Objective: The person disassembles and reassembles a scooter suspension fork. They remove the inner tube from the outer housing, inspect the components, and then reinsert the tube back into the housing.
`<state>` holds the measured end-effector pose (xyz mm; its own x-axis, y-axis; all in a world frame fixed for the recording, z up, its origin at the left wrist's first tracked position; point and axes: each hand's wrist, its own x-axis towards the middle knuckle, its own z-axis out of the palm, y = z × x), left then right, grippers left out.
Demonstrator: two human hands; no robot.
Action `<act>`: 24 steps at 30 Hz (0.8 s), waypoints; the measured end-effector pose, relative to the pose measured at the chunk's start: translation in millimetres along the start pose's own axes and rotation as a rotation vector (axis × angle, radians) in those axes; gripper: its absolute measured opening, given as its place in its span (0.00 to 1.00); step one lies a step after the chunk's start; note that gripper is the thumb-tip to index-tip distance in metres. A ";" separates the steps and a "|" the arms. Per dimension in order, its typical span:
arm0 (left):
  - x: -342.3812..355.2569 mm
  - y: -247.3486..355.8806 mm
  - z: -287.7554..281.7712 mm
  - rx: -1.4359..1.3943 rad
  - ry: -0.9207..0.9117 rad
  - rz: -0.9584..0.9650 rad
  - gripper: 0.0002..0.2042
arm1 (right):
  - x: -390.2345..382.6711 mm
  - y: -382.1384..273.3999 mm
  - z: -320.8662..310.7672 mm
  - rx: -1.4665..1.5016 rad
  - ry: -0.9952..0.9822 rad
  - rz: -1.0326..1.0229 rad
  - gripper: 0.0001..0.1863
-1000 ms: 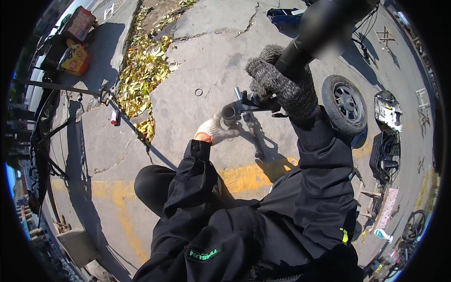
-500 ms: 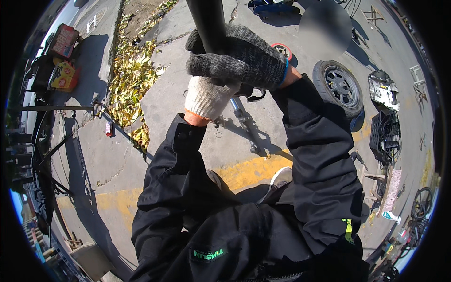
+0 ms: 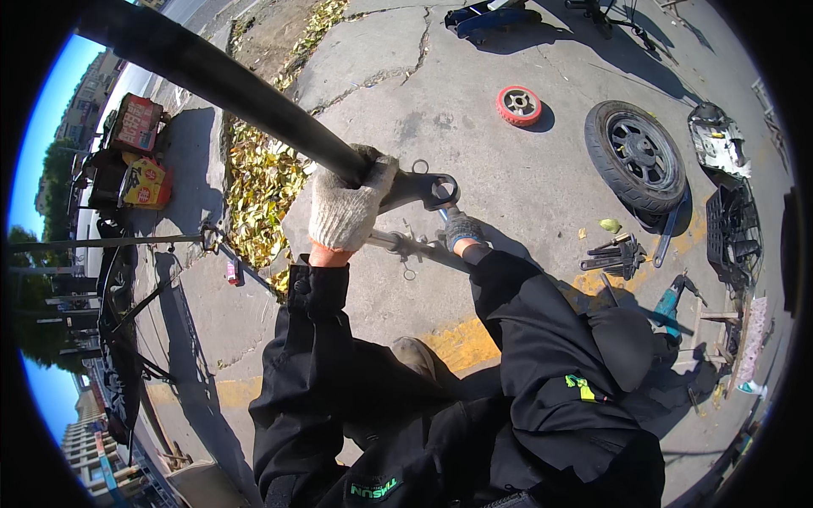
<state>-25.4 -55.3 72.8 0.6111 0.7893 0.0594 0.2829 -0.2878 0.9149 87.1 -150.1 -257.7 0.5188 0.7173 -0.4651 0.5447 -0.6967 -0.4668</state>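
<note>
My left hand (image 3: 343, 207), in a white glove, is closed on the lower end of a long black tube (image 3: 237, 102) that slants to the upper left. Beside it is a black bracket (image 3: 405, 190) with a ring-shaped end. My right hand (image 3: 464, 229), in a dark grey glove, is closed below the bracket on what looks like a silver rod (image 3: 448, 213), partly hidden by the fingers. A silver fork leg (image 3: 389, 241) shows below my hands, with a small loose ring (image 3: 409, 273) near it.
To the right lie a red wheel (image 3: 517, 105), a tyred wheel (image 3: 639, 157), several tools (image 3: 618, 254), a teal drill (image 3: 669, 305) and black plastic parts (image 3: 730, 237). Dry leaves (image 3: 254, 186) line cracked concrete at left, beside boxes (image 3: 135, 127) and a black frame (image 3: 118, 330).
The black tube has swung from upper right to upper left. My right hand has left it and moved down and rightward below the bracket. My left hand has risen and now grips the tube.
</note>
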 end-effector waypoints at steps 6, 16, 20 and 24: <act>-11.2 -9.6 -9.5 -0.008 0.014 -0.056 0.03 | -2.7 -7.6 -10.7 -0.013 0.042 0.162 0.25; 19.5 -29.5 -19.6 -0.293 0.083 -0.053 0.05 | -49.2 33.3 -90.1 0.669 0.141 0.024 0.26; 25.8 -35.4 -26.2 -0.277 0.140 -0.047 0.06 | -82.1 2.3 -113.2 0.544 0.293 -0.067 0.22; 28.1 -42.0 -31.7 -0.238 0.180 -0.056 0.08 | -98.7 -29.1 -113.0 0.341 0.504 -0.324 0.20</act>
<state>-43.6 -3.9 48.7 0.4526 0.8899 0.0565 0.1185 -0.1229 0.9853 94.5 -199.3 -113.3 0.6529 0.7500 0.1059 0.5293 -0.3517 -0.7721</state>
